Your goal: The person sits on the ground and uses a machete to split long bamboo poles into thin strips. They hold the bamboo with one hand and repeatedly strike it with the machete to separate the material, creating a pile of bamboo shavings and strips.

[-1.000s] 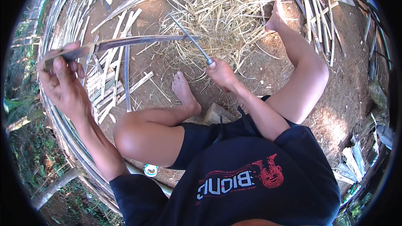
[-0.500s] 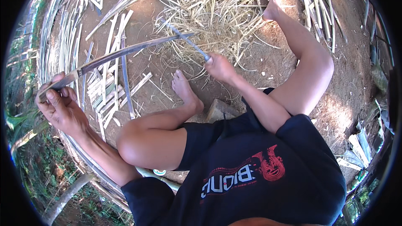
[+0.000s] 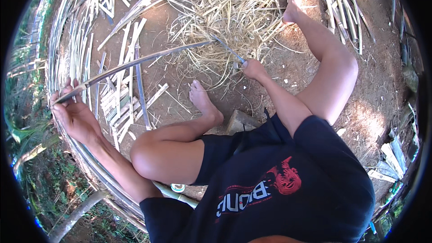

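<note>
My left hand [image 3: 80, 119] is closed on the near end of a long, dark-edged bamboo strip [image 3: 146, 58]. The strip slants away to the right, its far end over a heap of shavings [image 3: 234, 13]. A knife [image 3: 229, 48] with a long thin blade is gripped in my right hand [image 3: 255, 69]. Its blade points up and left, and the tip meets the strip near its far end. Whether the edge bites into the bamboo is too small to tell.
Cut bamboo pieces [image 3: 119, 108] lie on the dirt between my left arm and left foot. Long strips [image 3: 67, 31] line the left side, and more strips [image 3: 339, 4] lie at the far right. A wooden block [image 3: 240, 121] sits between my bent legs.
My right hand has moved to the right with the knife, and the blade has gone from crossing the strip to its far end. My left hand and the strip have shifted slightly right.
</note>
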A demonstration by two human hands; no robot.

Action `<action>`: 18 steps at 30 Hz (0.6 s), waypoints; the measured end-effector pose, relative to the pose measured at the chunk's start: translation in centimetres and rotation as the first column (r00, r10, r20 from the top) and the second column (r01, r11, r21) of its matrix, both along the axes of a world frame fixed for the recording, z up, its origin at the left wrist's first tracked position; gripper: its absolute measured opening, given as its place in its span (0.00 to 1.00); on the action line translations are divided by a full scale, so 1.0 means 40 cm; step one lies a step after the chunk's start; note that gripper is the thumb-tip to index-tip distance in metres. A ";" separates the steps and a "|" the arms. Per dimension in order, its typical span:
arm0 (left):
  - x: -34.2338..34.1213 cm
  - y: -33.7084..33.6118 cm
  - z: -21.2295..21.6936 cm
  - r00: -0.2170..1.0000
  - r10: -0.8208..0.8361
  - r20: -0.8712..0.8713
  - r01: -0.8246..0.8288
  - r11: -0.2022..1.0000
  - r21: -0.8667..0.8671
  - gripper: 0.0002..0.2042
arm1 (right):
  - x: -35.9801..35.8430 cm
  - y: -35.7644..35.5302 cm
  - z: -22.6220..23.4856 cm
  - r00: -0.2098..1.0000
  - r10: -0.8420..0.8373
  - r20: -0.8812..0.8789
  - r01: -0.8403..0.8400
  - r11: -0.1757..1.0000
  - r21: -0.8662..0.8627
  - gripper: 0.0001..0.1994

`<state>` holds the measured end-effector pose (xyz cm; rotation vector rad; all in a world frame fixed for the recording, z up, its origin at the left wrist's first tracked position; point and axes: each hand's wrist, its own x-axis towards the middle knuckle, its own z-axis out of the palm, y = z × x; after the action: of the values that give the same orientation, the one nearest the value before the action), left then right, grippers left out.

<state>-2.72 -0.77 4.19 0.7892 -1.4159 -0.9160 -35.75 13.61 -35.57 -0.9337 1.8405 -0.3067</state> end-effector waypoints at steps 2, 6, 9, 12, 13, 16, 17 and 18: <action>-0.055 0.021 -0.001 0.979 -0.048 -0.199 0.066 0.994 0.082 0.17 | 0.022 -0.018 0.106 0.977 -0.068 0.201 0.054 0.996 0.073 0.13; -0.021 0.030 -0.009 0.922 -0.272 -0.274 0.295 0.955 0.044 0.16 | 0.166 0.024 0.335 0.947 0.094 0.306 0.027 0.930 -0.367 0.14; -0.069 0.061 0.004 0.916 -0.294 -0.272 0.312 0.950 0.025 0.15 | 0.193 0.040 0.431 0.946 0.247 0.208 -0.055 0.758 -0.650 0.06; -0.083 0.074 0.002 0.934 -0.257 -0.250 0.272 0.962 0.025 0.14 | 0.177 0.033 0.277 0.973 0.074 0.219 0.041 0.876 -0.480 0.06; -0.089 0.073 0.003 0.945 -0.256 -0.204 0.266 0.964 0.022 0.14 | 0.154 0.028 0.180 0.966 0.005 0.259 0.085 0.938 -0.335 0.07; -0.053 0.062 -0.015 0.935 -0.203 -0.292 0.224 0.974 0.038 0.15 | 0.115 -0.019 0.213 0.980 0.050 0.193 -0.007 0.975 -0.220 0.07; -0.043 0.062 -0.021 0.942 -0.157 -0.296 0.177 0.983 0.040 0.15 | 0.132 -0.007 0.239 0.978 0.092 0.188 -0.030 0.951 -0.309 0.07; -0.045 0.061 -0.023 0.943 -0.178 -0.283 0.194 0.981 0.030 0.15 | 0.152 0.006 0.270 0.976 0.133 0.170 -0.054 0.913 -0.403 0.07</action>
<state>-4.53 1.68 3.26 0.5482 -1.2326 -1.1704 -29.67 13.86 -24.77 -1.2195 1.5736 -0.7069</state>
